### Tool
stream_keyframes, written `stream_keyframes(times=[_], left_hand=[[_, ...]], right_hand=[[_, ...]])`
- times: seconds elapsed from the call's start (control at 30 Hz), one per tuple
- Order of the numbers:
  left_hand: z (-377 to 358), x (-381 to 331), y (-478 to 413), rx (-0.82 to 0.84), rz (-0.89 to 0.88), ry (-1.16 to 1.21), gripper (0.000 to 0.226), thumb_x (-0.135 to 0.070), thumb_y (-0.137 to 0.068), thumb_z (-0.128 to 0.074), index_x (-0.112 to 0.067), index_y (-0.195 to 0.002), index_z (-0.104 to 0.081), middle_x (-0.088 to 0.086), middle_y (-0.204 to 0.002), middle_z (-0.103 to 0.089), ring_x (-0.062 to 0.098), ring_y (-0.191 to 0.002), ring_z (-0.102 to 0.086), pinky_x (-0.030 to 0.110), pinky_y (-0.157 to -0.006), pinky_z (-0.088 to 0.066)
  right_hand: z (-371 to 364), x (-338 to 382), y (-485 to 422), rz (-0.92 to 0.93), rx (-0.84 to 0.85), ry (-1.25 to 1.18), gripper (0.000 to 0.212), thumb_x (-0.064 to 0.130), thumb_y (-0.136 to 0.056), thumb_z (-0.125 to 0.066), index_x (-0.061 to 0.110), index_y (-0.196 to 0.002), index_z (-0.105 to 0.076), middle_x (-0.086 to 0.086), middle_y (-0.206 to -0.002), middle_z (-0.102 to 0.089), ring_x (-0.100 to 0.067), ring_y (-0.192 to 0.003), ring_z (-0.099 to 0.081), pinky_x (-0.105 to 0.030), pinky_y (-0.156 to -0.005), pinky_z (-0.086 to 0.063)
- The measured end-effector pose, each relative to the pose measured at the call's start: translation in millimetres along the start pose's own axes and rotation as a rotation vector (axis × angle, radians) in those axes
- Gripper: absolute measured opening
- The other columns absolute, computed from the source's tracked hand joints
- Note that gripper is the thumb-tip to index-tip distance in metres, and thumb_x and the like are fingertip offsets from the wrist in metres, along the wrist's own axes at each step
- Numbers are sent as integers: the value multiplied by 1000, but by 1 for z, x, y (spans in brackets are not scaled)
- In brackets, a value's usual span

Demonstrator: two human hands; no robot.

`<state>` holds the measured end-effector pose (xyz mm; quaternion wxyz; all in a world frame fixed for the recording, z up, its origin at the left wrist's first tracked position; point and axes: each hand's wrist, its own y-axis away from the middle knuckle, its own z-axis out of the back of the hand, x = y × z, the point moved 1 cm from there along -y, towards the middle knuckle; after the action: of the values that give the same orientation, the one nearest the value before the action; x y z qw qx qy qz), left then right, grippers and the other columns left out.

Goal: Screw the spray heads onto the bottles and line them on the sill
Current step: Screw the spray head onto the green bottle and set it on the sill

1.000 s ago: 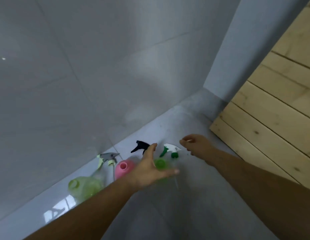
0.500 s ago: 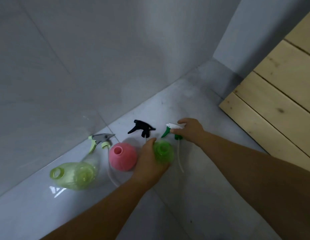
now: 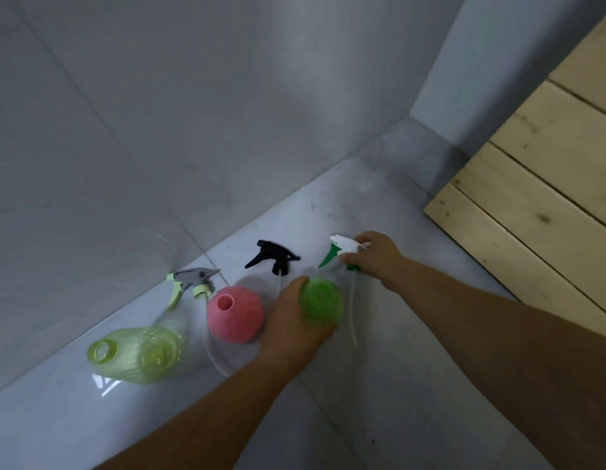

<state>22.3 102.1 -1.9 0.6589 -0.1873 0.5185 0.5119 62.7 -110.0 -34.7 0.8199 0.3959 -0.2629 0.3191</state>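
Note:
Three open bottles stand on the pale tiled sill [image 3: 379,395]. My left hand [image 3: 291,327] is wrapped around the small round green bottle [image 3: 321,300]. To its right, my right hand [image 3: 374,256] grips the white and green spray head [image 3: 340,247], whose thin tube trails down past the green bottle. A pink round bottle [image 3: 235,313] stands left of my left hand. Further left is a larger yellow-green bottle [image 3: 135,354]. A black spray head [image 3: 272,257] and a grey and yellow-green spray head [image 3: 191,283] lie near the wall.
A grey tiled wall [image 3: 159,130] rises right behind the sill. Light wooden planks [image 3: 538,205] border the sill on the right. A grey corner post [image 3: 498,62] stands at the far right end.
My left hand has closed around the green bottle and my right hand has taken hold of the white and green spray head. The view has shifted closer and lower.

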Motion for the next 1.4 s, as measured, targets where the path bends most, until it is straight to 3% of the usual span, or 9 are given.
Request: stream_keyframes(times=[0.1,0.23,0.3,0.5,0.63,0.83,1.0,1.2,1.4], left_hand=[[11,-14,7,57,17,25,53,-13,-77,-88,-42,-93,-46,-15,-94,-60,-1,-82,-61,12,-70,-53],[38,-51,19,136,-21,39,55,-10,-75,-90,-16,-109,-47,-5,-92,-64,6,-78,-64,11,-60,-53],[54,-75,23,133,-54,44,60,-10,-74,-91,-7,-114,-46,-6,-92,-61,6,-78,-60,11,-62,-51],[111,-152,51,111,-181,-44,64,-25,-63,-97,-14,-108,-53,-3,-94,-66,12,-82,-62,36,-79,-57],[144,-196,80,82,-258,-178,66,-30,-64,-97,-13,-109,-52,-1,-94,-63,15,-80,-59,35,-73,-54],[170,-227,121,76,-250,-260,62,-35,-67,-94,-15,-110,-53,-7,-92,-63,7,-77,-58,18,-67,-50],[182,-242,151,98,-243,-229,60,-35,-69,-94,-13,-110,-56,0,-97,-68,12,-83,-63,36,-82,-59],[192,-254,175,64,-246,-133,57,-37,-73,-92,-11,-113,-59,-4,-93,-70,5,-78,-65,15,-68,-54],[195,-256,186,80,-250,24,50,-40,-76,-89,-15,-109,-64,-3,-93,-75,10,-84,-73,29,-80,-61]], right_hand=[[25,21,12,-44,24,-113,46,10,-71,-83,5,-112,-61,-16,-104,-61,-21,-74,-64,-24,-58,-54],[68,68,45,11,92,-186,45,11,-72,-83,2,-113,-66,-15,-97,-69,-23,-79,-71,-29,-69,-59],[89,96,68,76,110,-206,39,15,-75,-81,4,-111,-69,-12,-88,-70,-18,-74,-69,-24,-63,-57],[153,185,167,347,10,-397,32,15,-82,-74,2,-111,-67,-13,-91,-66,-22,-82,-69,-22,-60,-59],[198,244,239,534,-75,-602,21,14,-85,-71,9,-105,-66,-8,-88,-67,-16,-72,-69,-24,-60,-57],[226,287,317,733,-175,-798,27,9,-84,-71,6,-109,-63,-8,-92,-69,-24,-83,-68,-33,-78,-60],[208,292,351,767,-189,-786,28,7,-81,-74,6,-108,-64,-17,-103,-70,-28,-89,-69,-38,-85,-59],[182,284,370,756,-136,-697,24,3,-79,-74,8,-101,-65,-14,-96,-71,-31,-88,-69,-47,-92,-56],[151,268,376,747,-7,-493,22,8,-80,-75,7,-99,-65,-13,-91,-73,-27,-83,-69,-48,-88,-57]])
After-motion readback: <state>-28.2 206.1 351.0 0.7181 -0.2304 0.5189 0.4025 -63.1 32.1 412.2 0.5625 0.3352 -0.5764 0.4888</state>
